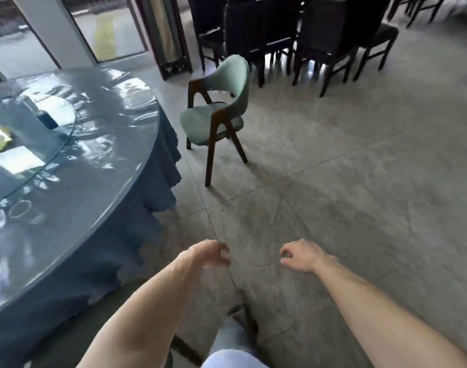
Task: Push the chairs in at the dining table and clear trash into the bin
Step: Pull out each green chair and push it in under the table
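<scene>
no readable text, labels or signs

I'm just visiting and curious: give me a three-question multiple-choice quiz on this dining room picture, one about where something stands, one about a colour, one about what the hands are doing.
1. Where does the green chair stand?
A. Tucked under the round table
B. On the floor, apart from the round table
C. On top of the table

2. What colour is the tablecloth?
A. Red
B. White
C. Blue

3. What are the left hand and right hand holding?
A. Nothing
B. A chair back
C. A trash bag

Answers:
1 B, bare floor shows between the chair and the table.
2 C, blue cloth hangs from the table's edge.
3 A, both hands hang over the floor with loosely curled fingers, empty.
</scene>
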A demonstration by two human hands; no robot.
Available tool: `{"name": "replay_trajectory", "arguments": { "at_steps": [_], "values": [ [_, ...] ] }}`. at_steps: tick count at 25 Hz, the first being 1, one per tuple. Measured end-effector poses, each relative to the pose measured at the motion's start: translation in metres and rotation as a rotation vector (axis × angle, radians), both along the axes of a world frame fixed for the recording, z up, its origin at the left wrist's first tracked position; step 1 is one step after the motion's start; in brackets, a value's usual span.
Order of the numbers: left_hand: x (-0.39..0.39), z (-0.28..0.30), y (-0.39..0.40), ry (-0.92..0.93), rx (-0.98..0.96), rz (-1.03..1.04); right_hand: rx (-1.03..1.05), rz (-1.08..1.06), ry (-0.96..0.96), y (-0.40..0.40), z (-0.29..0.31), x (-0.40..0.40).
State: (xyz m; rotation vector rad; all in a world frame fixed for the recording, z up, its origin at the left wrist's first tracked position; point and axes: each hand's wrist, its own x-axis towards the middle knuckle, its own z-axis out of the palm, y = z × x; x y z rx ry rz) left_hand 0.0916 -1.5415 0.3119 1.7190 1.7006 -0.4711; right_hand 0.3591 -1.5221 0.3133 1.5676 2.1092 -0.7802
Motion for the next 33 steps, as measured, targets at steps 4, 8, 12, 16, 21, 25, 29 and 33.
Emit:
{"name": "replay_trajectory", "arguments": {
  "at_steps": [4,8,12,16,21,25,29,33],
  "values": [
    [0.014,-0.010,0.082,-0.007,0.004,-0.071,-0.003,-0.076,0.002,0.060,-0.006,0.020],
    [0.009,-0.011,0.175,-0.052,0.089,-0.069,0.008,-0.172,0.020,0.144,0.000,0.020],
    [0.001,-0.011,0.261,-0.012,0.104,-0.109,-0.003,-0.228,0.024,0.231,0.014,0.010],
    [0.000,-0.011,0.334,-0.032,0.071,-0.109,-0.019,-0.235,0.025,0.303,0.024,0.005],
    [0.012,-0.011,0.416,-0.046,0.072,-0.116,-0.004,-0.205,0.030,0.388,0.024,0.014],
    [0.034,-0.015,0.487,-0.042,0.065,-0.099,0.005,-0.188,0.023,0.464,0.014,0.037],
    [0.073,-0.012,0.578,-0.032,0.077,-0.081,0.026,-0.140,0.016,0.561,0.011,0.078],
    [0.126,0.003,0.666,-0.053,0.077,-0.046,0.057,-0.099,-0.011,0.659,0.023,0.129]
  ]
}}
